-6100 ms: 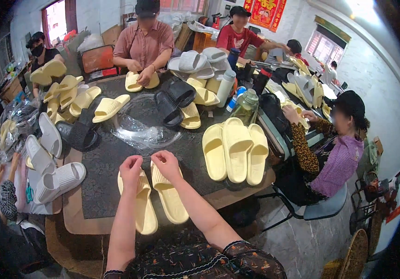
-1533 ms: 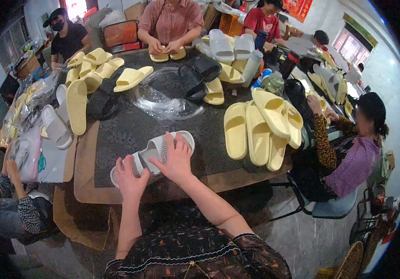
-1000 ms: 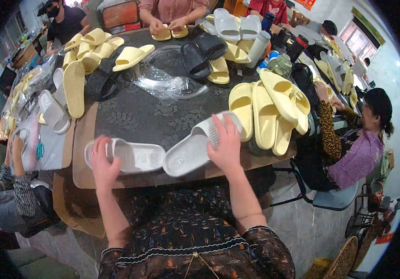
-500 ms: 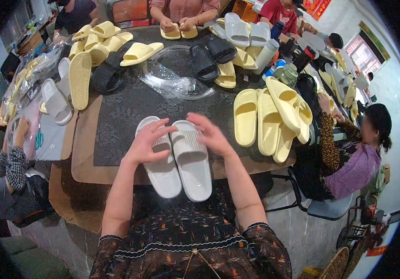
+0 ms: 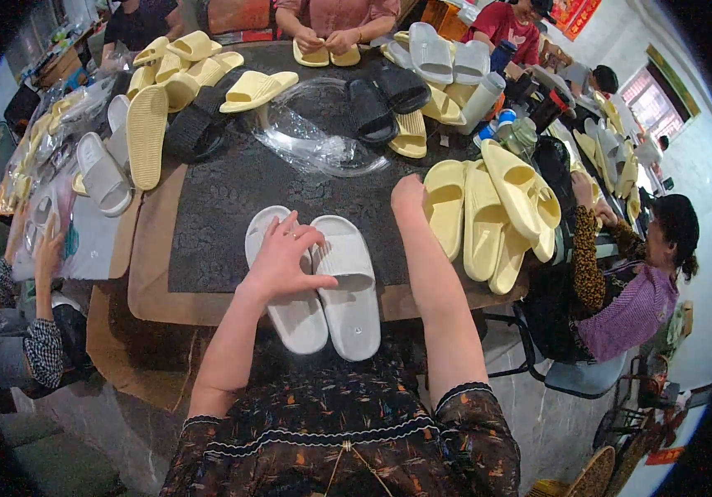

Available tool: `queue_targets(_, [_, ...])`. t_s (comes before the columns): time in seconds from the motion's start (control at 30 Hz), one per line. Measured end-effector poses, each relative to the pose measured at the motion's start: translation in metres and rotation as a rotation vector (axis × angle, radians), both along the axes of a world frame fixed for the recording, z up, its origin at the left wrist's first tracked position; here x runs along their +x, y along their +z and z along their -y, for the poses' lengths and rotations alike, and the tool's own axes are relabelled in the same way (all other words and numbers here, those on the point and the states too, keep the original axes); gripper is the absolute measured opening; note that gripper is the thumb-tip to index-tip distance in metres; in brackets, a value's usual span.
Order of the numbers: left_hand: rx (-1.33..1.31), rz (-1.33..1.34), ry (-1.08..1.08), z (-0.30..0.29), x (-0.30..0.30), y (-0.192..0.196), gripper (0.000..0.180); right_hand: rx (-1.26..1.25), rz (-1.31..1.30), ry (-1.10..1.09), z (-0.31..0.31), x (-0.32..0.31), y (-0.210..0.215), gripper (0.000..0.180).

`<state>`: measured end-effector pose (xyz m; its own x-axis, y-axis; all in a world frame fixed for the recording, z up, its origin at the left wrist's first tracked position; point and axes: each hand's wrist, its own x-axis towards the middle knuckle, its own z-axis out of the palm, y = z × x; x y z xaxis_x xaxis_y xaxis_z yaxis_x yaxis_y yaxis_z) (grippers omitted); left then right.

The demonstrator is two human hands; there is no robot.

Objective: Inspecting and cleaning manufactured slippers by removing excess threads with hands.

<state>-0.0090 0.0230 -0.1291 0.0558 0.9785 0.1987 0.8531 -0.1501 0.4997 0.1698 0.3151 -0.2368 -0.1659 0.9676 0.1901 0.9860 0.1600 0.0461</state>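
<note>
A pair of white slides (image 5: 348, 302) lies side by side at the near edge of the table, toes toward me. My left hand (image 5: 283, 261) lies on top of the pair with fingers spread and the thumb across the right slide, holding them down. My right hand (image 5: 408, 197) is off the pair, stretched forward and right. It sits against the edge of a group of pale yellow slides (image 5: 488, 211). Its fingers are hidden behind the back of the hand.
A dark mat (image 5: 223, 199) covers the wooden table. Crumpled clear plastic (image 5: 323, 141), black slides (image 5: 372, 108) and more yellow and white slides lie beyond. Bottles (image 5: 484, 99) stand at the right. Other people sit opposite (image 5: 331, 16), at the right (image 5: 629, 290) and left (image 5: 37, 348).
Half a second ago both hands were on the white pair. My right hand has since left it and moved forward-right to the yellow slides; the left stays on the pair.
</note>
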Motion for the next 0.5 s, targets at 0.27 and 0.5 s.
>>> queue_targets(0.27, [0.066,0.017,0.048,0.003,0.003,-0.005,0.062,-0.083,-0.202,0.094,0.049,0.019,0.036,0.026])
queue_targets(0.5, [0.079,-0.001,0.043,0.006,0.005,-0.001,0.06,0.071,-1.126,0.359,0.133,0.055,0.121,0.017])
